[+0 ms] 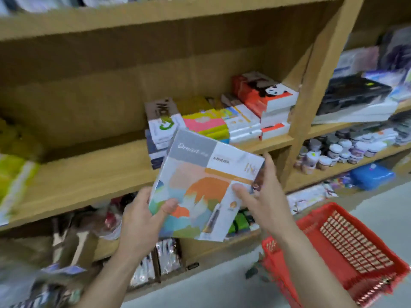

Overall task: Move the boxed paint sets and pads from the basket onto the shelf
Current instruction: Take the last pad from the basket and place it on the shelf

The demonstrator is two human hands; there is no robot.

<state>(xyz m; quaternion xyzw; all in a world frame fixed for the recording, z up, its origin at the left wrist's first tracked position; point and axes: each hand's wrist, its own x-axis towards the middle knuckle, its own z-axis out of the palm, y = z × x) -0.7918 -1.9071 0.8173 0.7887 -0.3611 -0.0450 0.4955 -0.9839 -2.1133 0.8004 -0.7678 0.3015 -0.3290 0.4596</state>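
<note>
The left hand (142,221) grips the lower left edge of a boxed paint set (200,187), thumb on its printed face, while the right hand (264,196) closes on its right edge, fingers behind and thumb in front. The box is tilted in the air just before the wooden shelf (89,174), whose board lies bare to the left of the stacked boxes (222,116). The red basket (347,252) sits on the floor at lower right.
</note>
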